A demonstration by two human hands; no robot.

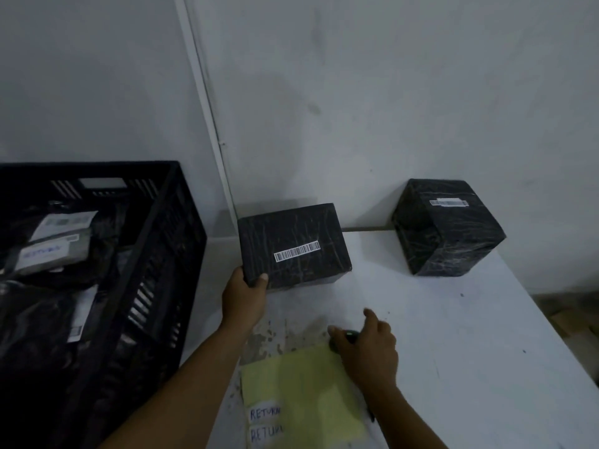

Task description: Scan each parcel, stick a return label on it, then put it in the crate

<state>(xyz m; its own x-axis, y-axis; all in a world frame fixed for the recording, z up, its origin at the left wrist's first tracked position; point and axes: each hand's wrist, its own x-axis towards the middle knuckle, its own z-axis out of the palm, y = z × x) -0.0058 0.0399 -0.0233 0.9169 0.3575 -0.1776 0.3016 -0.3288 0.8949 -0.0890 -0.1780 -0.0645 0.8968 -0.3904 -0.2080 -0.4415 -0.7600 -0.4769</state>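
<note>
My left hand (241,303) grips the near left corner of a black parcel (293,246), thumb on its top face, barcode (297,251) up, the parcel at the left end of the white surface (453,335) just right of the crate (162,254). My right hand (368,346) curls over a small dark scanner (350,336) beside the yellow sheet (304,393) with two RETURN labels (265,424). A second parcel (449,226) sits well apart by the wall, and the crate holds wrapped parcels, one marked RETURN.

scanner (350,336) mostly hidden under right hand (369,348), crate (168,241) and return labels (264,424) cut off
</note>
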